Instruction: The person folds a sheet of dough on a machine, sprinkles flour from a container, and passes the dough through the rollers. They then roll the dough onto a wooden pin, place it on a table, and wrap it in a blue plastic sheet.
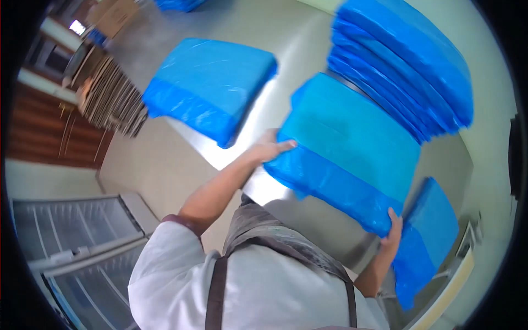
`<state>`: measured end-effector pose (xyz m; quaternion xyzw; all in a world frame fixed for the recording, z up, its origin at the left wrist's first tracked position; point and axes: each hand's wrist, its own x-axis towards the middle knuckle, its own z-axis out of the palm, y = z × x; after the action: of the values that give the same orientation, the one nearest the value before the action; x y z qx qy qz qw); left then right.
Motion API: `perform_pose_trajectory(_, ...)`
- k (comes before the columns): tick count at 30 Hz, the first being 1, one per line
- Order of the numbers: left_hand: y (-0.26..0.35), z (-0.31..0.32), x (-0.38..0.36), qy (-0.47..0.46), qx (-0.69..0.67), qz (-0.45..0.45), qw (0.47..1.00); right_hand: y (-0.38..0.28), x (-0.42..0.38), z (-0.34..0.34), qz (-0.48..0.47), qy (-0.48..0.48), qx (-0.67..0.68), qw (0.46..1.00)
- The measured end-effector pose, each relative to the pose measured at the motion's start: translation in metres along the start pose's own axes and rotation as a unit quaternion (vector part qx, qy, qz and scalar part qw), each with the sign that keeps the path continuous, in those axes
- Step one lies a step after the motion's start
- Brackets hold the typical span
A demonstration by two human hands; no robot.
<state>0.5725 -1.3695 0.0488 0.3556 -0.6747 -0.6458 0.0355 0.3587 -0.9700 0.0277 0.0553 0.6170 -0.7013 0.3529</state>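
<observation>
Between my two hands is a flat, blue plastic-wrapped package (346,146), tilted in front of my body. My left hand (270,149) grips its left corner, the thumb on top and the fingers hidden underneath. At the near right corner, my right hand (391,228) is closed on the wrapping with its thumb up. Another wrapped blue package (212,82) lies on the shiny metal table (220,157) to the left. Just beyond the held one rises a stack of similar blue packages (404,66). What is inside the wrapping cannot be made out clearly.
One more blue package (426,236) leans low on the right, near the wall. Flattened cardboard (110,93) is piled at the left, with a cardboard box (115,17) behind. A glass-topped cabinet (77,223) stands lower left, below wooden doors (49,126).
</observation>
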Motion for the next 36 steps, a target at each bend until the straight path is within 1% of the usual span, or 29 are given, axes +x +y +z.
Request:
perform_pose_trajectory(2, -0.01, -0.032, -0.008, -0.058, 0.126, 0.117, 0.983, -0.008, 0.004, 0.003, -0.047, 0.073, -0.202, 0.975)
perform_pose_trajectory(3, -0.009, -0.057, -0.013, -0.084, 0.152, 0.118, 0.978, -0.009, 0.006, 0.001, -0.152, 0.158, -0.374, 0.901)
perform_pose_trajectory(4, 0.003, -0.091, -0.025, -0.011, 0.214, 0.166, 0.963, -0.006, 0.007, 0.007, -0.248, 0.24, -0.521, 0.781)
perform_pose_trajectory(5, -0.007, -0.133, -0.022, 0.073, 0.195, 0.189, 0.96, -0.009, 0.005, 0.034, -0.295, 0.24, -0.477, 0.793)
perform_pose_trajectory(6, -0.005, -0.176, -0.027, 0.19, 0.214, 0.237, 0.928, -0.016, -0.001, 0.072, -0.34, 0.24, -0.431, 0.8)
perform_pose_trajectory(7, -0.013, -0.227, -0.023, 0.295, 0.291, 0.237, 0.879, -0.019, -0.009, 0.116, -0.383, 0.242, -0.384, 0.804)
perform_pose_trajectory(8, -0.027, -0.281, -0.013, 0.369, 0.345, 0.243, 0.828, -0.015, -0.02, 0.172, -0.41, 0.202, -0.379, 0.805)
perform_pose_trajectory(9, -0.057, -0.331, 0.001, 0.419, 0.45, 0.224, 0.756, -0.005, -0.03, 0.232, -0.436, 0.163, -0.374, 0.802)
perform_pose_trajectory(10, -0.081, -0.37, 0.018, 0.461, 0.545, 0.204, 0.67, 0.016, -0.032, 0.281, -0.45, 0.078, -0.329, 0.826)
perform_pose_trajectory(11, -0.091, -0.39, 0.028, 0.457, 0.574, 0.19, 0.652, 0.042, -0.031, 0.326, -0.51, -0.023, -0.363, 0.78)
perform_pose_trajectory(12, -0.101, -0.406, 0.035, 0.45, 0.603, 0.175, 0.635, 0.064, -0.028, 0.373, -0.453, -0.097, -0.387, 0.797)
perform_pose_trajectory(13, -0.103, -0.423, 0.046, 0.443, 0.63, 0.162, 0.617, 0.08, -0.023, 0.423, -0.449, -0.135, -0.398, 0.789)
perform_pose_trajectory(15, -0.085, -0.445, 0.054, 0.407, 0.501, 0.024, 0.763, 0.144, 0.023, 0.481, -0.378, -0.088, -0.351, 0.852)
perform_pose_trajectory(16, -0.073, -0.454, 0.052, 0.383, 0.424, -0.053, 0.819, 0.154, 0.035, 0.495, -0.355, -0.083, -0.265, 0.892)
perform_pose_trajectory(17, -0.062, -0.466, 0.051, 0.345, 0.417, -0.093, 0.835, 0.158, 0.047, 0.512, -0.334, -0.079, -0.174, 0.923)
perform_pose_trajectory(19, -0.054, -0.495, 0.053, 0.242, 0.312, -0.135, 0.909, 0.163, 0.054, 0.526, -0.278, -0.043, -0.002, 0.96)
perform_pose_trajectory(20, -0.057, -0.507, 0.054, 0.187, 0.256, -0.156, 0.936, 0.164, 0.041, 0.527, -0.158, -0.065, 0.048, 0.984)
perform_pose_trajectory(21, -0.067, -0.521, 0.06, 0.157, 0.182, -0.151, 0.959, 0.16, 0.028, 0.529, -0.044, -0.088, 0.101, 0.99)
perform_pose_trajectory(22, -0.068, -0.529, 0.06, 0.14, 0.183, -0.139, 0.963, 0.156, 0.019, 0.53, 0.071, -0.108, 0.156, 0.979)
perform_pose_trajectory(23, -0.067, -0.533, 0.059, 0.122, 0.184, -0.126, 0.967, 0.155, 0.014, 0.537, 0.052, -0.086, 0.139, 0.985)
perform_pose_trajectory(26, -0.081, -0.534, 0.061, 0.1, 0.144, -0.093, 0.98, 0.155, 0.012, 0.528, 0.057, -0.133, 0.105, 0.984)
perform_pose_trajectory(28, -0.071, -0.503, 0.046, 0.105, 0.0, -0.037, 0.994, 0.138, -0.001, 0.525, 0.059, -0.109, 0.091, 0.988)
perform_pose_trajectory(29, -0.068, -0.493, 0.044, 0.089, -0.022, -0.032, 0.995, 0.131, -0.004, 0.52, 0.068, -0.089, 0.096, 0.989)
perform_pose_trajectory(30, -0.064, -0.479, 0.045, 0.077, -0.049, -0.049, 0.995, 0.136, 0.003, 0.505, 0.064, -0.113, 0.094, 0.987)
perform_pose_trajectory(31, -0.062, -0.466, 0.043, 0.047, -0.06, -0.029, 0.997, 0.133, -0.001, 0.495, 0.054, -0.082, 0.079, 0.992)
perform_pose_trajectory(32, -0.074, -0.458, 0.048, 0.07, -0.05, 0.011, 0.996, 0.151, 0.012, 0.475, 0.001, -0.076, -0.008, 0.997)
perform_pose_trajectory(33, -0.095, -0.469, 0.064, 0.094, 0.043, -0.01, 0.995, 0.171, 0.021, 0.457, -0.058, -0.029, -0.127, 0.99)
perform_pose_trajectory(34, -0.081, -0.446, 0.053, 0.105, 0.096, 0.02, 0.99, 0.146, 0.001, 0.434, -0.113, -0.031, -0.245, 0.962)
perform_pose_trajectory(36, -0.081, -0.439, 0.052, 0.157, 0.289, 0.148, 0.933, 0.102, -0.046, 0.411, -0.194, -0.065, -0.478, 0.854)
